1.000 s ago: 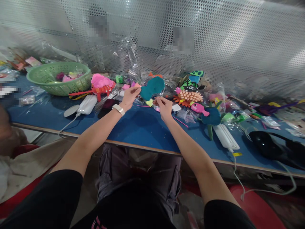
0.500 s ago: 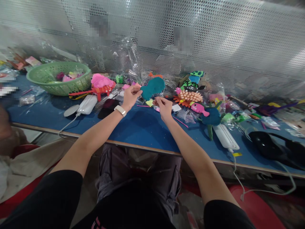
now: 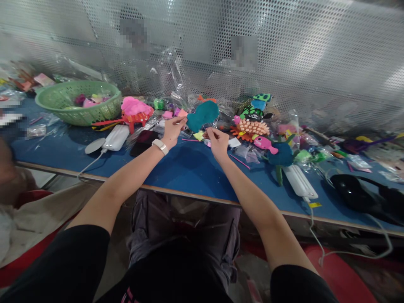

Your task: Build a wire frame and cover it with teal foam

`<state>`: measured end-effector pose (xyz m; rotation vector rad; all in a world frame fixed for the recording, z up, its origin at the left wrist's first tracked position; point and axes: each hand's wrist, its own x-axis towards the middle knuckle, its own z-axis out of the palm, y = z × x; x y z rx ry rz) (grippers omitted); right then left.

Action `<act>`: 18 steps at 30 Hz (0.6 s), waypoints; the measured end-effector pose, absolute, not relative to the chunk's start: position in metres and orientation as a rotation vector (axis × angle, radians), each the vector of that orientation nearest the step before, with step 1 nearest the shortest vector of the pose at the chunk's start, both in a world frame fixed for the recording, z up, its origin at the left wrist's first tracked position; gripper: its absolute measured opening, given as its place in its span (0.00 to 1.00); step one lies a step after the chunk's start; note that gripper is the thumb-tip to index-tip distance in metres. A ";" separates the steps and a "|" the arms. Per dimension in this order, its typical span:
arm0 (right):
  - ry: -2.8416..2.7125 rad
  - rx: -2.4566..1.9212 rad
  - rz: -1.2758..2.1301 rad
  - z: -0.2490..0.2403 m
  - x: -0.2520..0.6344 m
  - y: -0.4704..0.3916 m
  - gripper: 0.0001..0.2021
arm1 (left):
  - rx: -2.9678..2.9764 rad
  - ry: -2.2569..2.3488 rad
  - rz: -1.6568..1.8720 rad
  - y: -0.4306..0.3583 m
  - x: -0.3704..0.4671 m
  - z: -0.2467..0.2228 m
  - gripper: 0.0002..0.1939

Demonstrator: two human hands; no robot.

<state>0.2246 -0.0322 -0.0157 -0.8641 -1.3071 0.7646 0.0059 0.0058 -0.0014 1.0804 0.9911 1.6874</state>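
My left hand point(image 3: 173, 131), with a pale band on its wrist, pinches the left end of a teal felt piece point(image 3: 203, 115) and holds it up over the blue table. Just below the felt's right part, my right hand point(image 3: 217, 141) is closed in a pinch; what lies between its fingertips is too small to make out. Behind and under the felt lie a yellow-green scrap point(image 3: 198, 136) and clear plastic bags. A white piece point(image 3: 234, 143) rests right of my right hand.
A green basket point(image 3: 78, 113) and a pink and red plush point(image 3: 136, 111) stand left. White power banks point(image 3: 116, 138) lie on both sides. Plush toys point(image 3: 252, 126), a pink fish point(image 3: 265, 144) and a black object point(image 3: 356, 191) are to the right. A perforated metal screen rises behind.
The teal felt and my left hand have shifted very slightly. My right hand keeps its pinch in nearly the same place.
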 end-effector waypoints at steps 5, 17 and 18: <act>-1.378 -0.892 0.650 -0.015 0.226 -0.037 0.34 | 1.065 0.958 1.691 0.000 0.010 0.000 0.04; -1.424 -0.917 0.583 -0.009 0.226 -0.041 0.35 | 1.305 1.038 1.709 -0.008 0.007 0.006 0.19; -1.413 -0.920 0.599 -0.009 0.226 -0.040 0.35 | 1.321 1.041 1.719 -0.007 0.006 0.006 0.18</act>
